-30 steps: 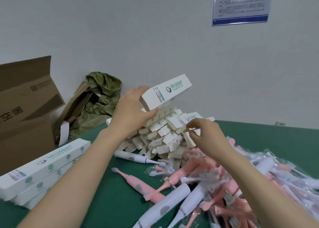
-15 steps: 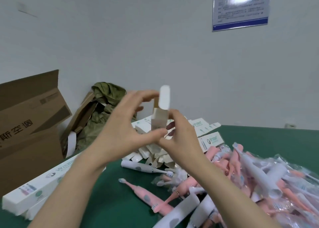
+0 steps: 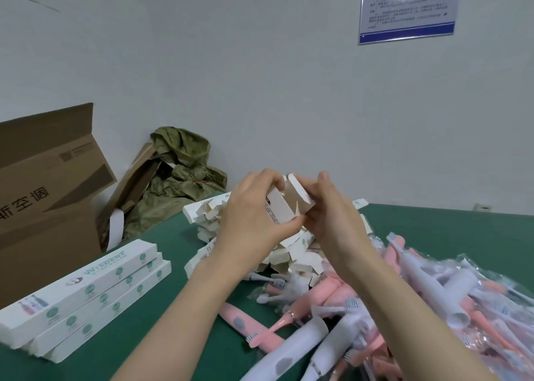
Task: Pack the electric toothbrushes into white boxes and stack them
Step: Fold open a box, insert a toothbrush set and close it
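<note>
Gripping fingers (image 3: 289, 227) of left hand (image 3: 250, 217) and right hand (image 3: 338, 222) hold an open-ended white box (image 3: 279, 207).

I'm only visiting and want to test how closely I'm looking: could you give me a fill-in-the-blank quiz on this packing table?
1. The left hand and right hand together hold one white box whose end flap is ___.
2. The stack of closed boxes lies on the person's ___ side.
3. The table has a ___ top.
4. The loose toothbrushes are white or ___.
Missing words: open; left; green; pink.
</note>
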Action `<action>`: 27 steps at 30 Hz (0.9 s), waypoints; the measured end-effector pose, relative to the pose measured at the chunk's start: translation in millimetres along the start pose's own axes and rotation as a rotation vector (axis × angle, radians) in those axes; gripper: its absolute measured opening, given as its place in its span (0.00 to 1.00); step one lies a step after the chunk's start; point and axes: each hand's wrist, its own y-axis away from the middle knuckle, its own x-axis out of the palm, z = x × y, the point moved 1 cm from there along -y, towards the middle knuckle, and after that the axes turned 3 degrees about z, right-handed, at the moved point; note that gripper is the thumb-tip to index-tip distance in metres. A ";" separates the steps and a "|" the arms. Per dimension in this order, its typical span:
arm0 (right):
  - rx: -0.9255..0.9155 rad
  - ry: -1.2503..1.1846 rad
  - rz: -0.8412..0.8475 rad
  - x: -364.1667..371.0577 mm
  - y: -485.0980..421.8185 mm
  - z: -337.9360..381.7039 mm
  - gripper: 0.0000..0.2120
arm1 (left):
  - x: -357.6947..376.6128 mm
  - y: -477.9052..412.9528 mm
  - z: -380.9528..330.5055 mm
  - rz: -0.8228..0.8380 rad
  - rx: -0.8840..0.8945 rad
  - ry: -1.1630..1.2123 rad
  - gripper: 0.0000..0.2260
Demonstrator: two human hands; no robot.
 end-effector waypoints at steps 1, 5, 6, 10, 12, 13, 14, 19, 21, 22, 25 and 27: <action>-0.026 0.052 -0.003 0.8 1.6 -2.5 0.17 | 5.0 0.8 0.5 -0.027 -0.015 0.003 0.18; -0.143 0.131 -0.061 1.2 3.5 -5.0 0.15 | 20.7 6.8 2.6 -0.107 -0.101 0.089 0.26; -0.155 0.144 -0.090 -0.2 2.8 -5.9 0.16 | 23.6 10.9 4.6 -0.110 -0.109 0.102 0.29; -0.166 0.291 -0.125 1.5 4.3 -15.0 0.13 | 34.9 29.7 18.7 -0.120 -0.120 0.074 0.31; -0.201 0.396 -0.100 4.4 5.2 -19.9 0.13 | 36.3 33.6 23.7 -0.181 -0.158 0.106 0.26; -0.226 0.446 -0.091 5.7 5.6 -21.9 0.14 | 35.9 34.6 25.4 -0.209 -0.164 0.107 0.25; -0.250 0.485 -0.087 6.2 5.9 -24.3 0.14 | 35.0 35.5 26.2 -0.228 -0.162 0.098 0.25; -0.351 0.621 -0.050 9.4 9.4 -29.9 0.16 | 30.1 39.4 27.6 -0.274 -0.149 0.090 0.26; -0.334 0.596 -0.063 9.9 9.8 -32.3 0.16 | 30.2 39.6 27.5 -0.277 -0.154 0.081 0.26; -0.315 0.574 -0.075 9.5 9.6 -34.1 0.15 | 30.1 39.8 26.9 -0.277 -0.155 0.082 0.26; -0.331 0.604 -0.055 11.1 12.2 -37.0 0.17 | 29.6 41.7 23.7 -0.284 -0.155 0.092 0.25; -0.356 0.669 0.011 14.8 14.6 -37.8 0.23 | 28.5 42.1 23.3 -0.302 -0.166 0.121 0.25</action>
